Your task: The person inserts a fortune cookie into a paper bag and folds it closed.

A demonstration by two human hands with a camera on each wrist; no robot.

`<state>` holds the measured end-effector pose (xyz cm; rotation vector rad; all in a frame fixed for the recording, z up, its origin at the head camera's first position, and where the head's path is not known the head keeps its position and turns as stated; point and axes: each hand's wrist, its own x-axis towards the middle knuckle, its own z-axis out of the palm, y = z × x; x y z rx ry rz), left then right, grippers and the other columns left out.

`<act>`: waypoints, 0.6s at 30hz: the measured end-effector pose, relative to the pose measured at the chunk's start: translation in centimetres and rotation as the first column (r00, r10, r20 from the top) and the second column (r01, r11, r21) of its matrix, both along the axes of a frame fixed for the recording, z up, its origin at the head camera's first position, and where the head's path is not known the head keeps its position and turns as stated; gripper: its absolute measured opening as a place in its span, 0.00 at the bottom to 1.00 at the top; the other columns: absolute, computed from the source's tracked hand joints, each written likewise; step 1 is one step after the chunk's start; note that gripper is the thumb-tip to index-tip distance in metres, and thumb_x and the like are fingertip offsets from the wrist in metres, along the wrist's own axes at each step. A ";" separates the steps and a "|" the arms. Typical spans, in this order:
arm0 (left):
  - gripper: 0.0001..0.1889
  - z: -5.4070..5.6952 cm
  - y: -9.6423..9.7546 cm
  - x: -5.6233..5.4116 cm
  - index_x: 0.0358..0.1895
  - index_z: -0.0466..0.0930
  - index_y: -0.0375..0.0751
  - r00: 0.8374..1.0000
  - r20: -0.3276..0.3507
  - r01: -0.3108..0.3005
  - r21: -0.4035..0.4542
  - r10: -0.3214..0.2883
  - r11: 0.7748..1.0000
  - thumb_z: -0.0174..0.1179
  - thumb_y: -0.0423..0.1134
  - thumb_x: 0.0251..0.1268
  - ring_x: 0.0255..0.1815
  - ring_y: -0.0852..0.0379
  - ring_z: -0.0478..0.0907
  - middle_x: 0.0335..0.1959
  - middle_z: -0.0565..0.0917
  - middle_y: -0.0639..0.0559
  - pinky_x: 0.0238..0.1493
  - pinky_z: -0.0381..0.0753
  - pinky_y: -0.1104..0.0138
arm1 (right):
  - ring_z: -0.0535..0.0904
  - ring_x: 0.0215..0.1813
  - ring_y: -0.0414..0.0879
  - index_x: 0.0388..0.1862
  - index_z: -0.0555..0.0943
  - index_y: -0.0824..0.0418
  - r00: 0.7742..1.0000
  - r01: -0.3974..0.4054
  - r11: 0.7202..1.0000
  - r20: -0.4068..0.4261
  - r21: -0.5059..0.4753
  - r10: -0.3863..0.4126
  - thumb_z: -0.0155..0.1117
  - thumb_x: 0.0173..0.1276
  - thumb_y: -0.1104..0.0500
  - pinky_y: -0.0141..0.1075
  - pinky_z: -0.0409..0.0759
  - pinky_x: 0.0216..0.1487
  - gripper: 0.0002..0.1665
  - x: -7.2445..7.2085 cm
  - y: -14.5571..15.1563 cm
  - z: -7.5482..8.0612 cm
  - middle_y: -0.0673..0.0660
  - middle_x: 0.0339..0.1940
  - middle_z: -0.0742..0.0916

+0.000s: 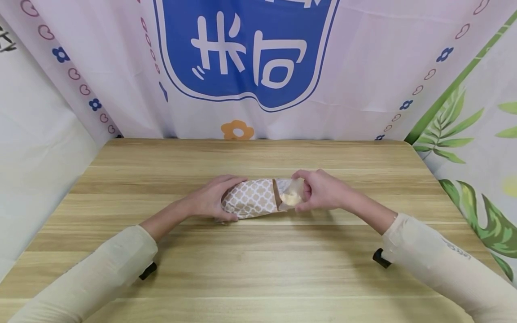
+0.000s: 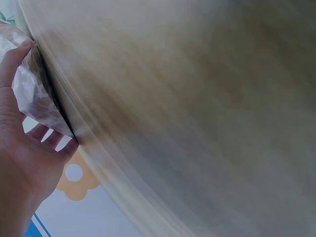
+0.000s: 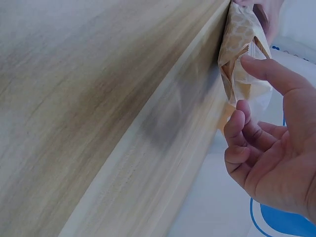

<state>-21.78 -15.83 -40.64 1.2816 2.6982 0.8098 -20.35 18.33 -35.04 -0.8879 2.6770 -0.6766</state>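
A tan paper bag with a white lattice print lies on its side at the middle of the table. My left hand grips its left end, thumb on the near side and fingers on the far side. In the left wrist view the bag's crinkled, shiny end sits between thumb and fingers. From the bag's mouth on the right, a clear plastic bag with pale yellow contents sticks out. My right hand holds its outer end between thumb and curled fingers. In the right wrist view the thumb overlaps the plastic.
The wood-grain table stretches out around the bag on all sides. Behind its far edge hangs a printed curtain with a blue sign and an orange flower. A leaf-patterned cloth hangs along the right side.
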 end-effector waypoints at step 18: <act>0.55 0.1 0.0 0.1 0.77 0.66 0.35 1.000 0.021 -0.010 -0.027 0.011 1.000 0.82 0.52 0.43 0.70 0.37 0.72 0.70 0.75 0.36 0.71 0.70 0.40 | 0.74 0.23 0.39 0.68 0.75 0.70 1.000 0.013 0.996 -0.001 0.088 -0.013 0.83 0.53 0.52 0.34 0.75 0.30 0.47 0.3 -1.0 0.3 0.47 0.20 0.80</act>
